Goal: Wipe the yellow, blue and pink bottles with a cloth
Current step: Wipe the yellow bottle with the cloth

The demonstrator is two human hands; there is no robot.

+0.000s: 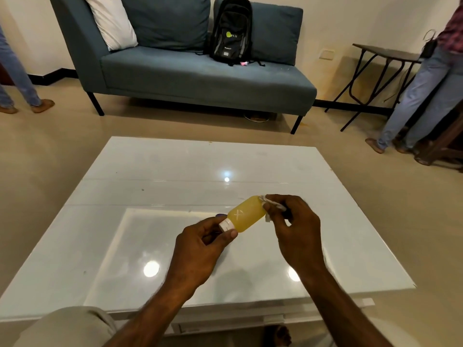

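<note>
- Living room, head view: a glossy white low table [175,171] fills the middle, with ceiling lights reflected in its top.
- Behind it stands a blue-grey sofa [200,71] with a white pillow [112,21] and a black backpack [231,31] propped on the seat.
- A dark folding table [385,55] stands by the far right wall. One person in jeans [426,83] stands beside it, and another person's legs [15,78] show at the left edge.
- Both of the wearer's bare forearms reach out over the near half of the white table.
- The yellow bottle [248,212] is held in the air above the table, lying tilted, with its white cap [225,225] towards the wearer and its base pointing away and to the right.
- The left hand [200,249] pinches the cap end between thumb and curled fingers. This probably steadies the bottle and leaves its body bare for wiping.
- The right hand [295,226] has its fingers bunched around a small white cloth [273,205] and presses it against the base end of the bottle.
- The task looks to be at its first bottle, with the cloth working on the far end.
- No blue or pink bottle can be made out on the table.
</note>
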